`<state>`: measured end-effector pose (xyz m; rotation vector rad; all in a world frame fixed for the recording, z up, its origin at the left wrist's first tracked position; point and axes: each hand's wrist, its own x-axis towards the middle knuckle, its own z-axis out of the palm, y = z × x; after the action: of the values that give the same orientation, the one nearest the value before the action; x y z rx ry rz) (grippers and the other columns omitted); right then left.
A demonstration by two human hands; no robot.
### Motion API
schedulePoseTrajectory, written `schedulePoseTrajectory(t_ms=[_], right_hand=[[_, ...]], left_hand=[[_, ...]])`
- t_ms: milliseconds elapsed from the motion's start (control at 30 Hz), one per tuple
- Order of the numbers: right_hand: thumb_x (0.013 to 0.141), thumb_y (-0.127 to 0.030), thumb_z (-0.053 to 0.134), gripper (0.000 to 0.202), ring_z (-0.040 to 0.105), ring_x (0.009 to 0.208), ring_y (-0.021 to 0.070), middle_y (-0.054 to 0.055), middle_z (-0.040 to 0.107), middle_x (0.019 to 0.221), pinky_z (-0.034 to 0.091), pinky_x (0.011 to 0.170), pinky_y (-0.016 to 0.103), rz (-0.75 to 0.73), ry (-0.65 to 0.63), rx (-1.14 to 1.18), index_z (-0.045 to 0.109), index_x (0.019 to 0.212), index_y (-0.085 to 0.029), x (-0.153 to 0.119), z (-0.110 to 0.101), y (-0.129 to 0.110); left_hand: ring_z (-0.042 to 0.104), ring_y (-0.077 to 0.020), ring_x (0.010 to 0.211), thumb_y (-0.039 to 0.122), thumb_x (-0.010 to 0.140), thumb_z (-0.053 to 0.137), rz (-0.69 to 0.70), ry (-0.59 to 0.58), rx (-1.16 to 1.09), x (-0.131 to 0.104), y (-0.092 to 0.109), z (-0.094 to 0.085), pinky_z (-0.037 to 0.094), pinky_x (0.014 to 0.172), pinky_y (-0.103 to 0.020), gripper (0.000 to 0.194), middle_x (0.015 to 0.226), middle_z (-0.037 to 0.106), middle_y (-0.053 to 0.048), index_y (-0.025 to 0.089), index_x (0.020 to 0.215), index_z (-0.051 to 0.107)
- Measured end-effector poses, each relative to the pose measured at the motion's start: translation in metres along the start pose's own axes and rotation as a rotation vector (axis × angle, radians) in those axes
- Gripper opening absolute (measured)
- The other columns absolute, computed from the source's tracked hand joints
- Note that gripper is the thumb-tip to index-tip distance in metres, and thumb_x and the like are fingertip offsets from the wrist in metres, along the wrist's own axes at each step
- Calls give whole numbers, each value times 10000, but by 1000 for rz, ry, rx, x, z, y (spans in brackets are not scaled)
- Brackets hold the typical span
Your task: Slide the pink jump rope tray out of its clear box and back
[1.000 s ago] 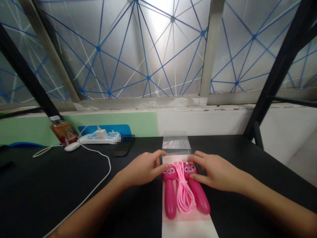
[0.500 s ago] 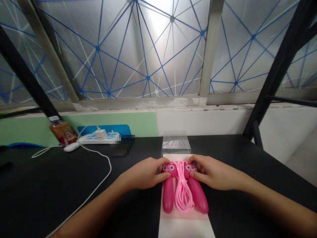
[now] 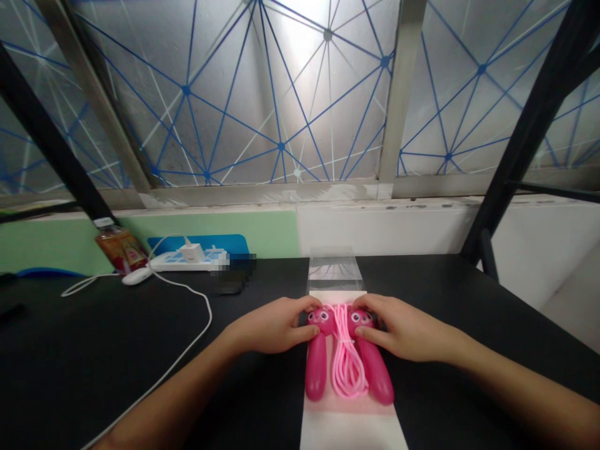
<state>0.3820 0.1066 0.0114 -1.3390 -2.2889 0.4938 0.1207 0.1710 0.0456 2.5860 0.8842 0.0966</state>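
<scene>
A pink jump rope (image 3: 347, 369) lies on a white and pale pink card (image 3: 351, 431) in front of me, its cord coiled and tied in the middle. Its two darker pink handles have round heads with cartoon eyes. My left hand (image 3: 281, 325) pinches the head of the left handle (image 3: 317, 369) between thumb and fingers. On the other side, my right hand (image 3: 398, 328) grips the head of the right handle (image 3: 377, 375) the same way. Clear plastic wrapping (image 3: 334, 270) extends beyond the card's far end.
The black table (image 3: 253, 412) runs back to a wall under patterned windows. At the back left are a drink bottle (image 3: 120, 250), a white power strip (image 3: 187, 259) with a plug, and a dark blurred item. A white cable (image 3: 206, 312) crosses the left side.
Both hands keep their hold on the handle heads. The left handle has shifted very slightly left, and the right thumb has moved a little inward.
</scene>
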Motion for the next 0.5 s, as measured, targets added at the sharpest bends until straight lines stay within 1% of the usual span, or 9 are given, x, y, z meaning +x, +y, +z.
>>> schedulePoseTrajectory(t_ms=[200, 333, 500], right_hand=[[927, -385, 518, 327, 637, 910, 246, 105, 667, 1012, 459, 787, 365, 37, 40, -126, 562, 1173, -174, -1, 8, -1], [938, -385, 497, 336, 644, 889, 253, 112, 669, 985, 452, 763, 365, 48, 34, -182, 547, 1183, -161, -1, 9, -4], [941, -390, 493, 330, 637, 874, 242, 110, 669, 971, 440, 750, 347, -7, 0, -187, 562, 1161, -154, -1, 4, -7]], left_hand=[[555, -149, 566, 428, 899, 530, -9, -12, -28, 1, -1, -2, 347, 536, -230, 389, 721, 657, -1, 219, 1226, 560], [550, -153, 558, 449, 895, 537, -14, -2, -16, 2, -2, -1, 338, 527, -230, 396, 671, 634, 6, 211, 1210, 569], [536, -144, 535, 440, 887, 551, -20, -4, -30, 3, -2, 0, 327, 512, -224, 394, 647, 621, 16, 210, 1206, 560]])
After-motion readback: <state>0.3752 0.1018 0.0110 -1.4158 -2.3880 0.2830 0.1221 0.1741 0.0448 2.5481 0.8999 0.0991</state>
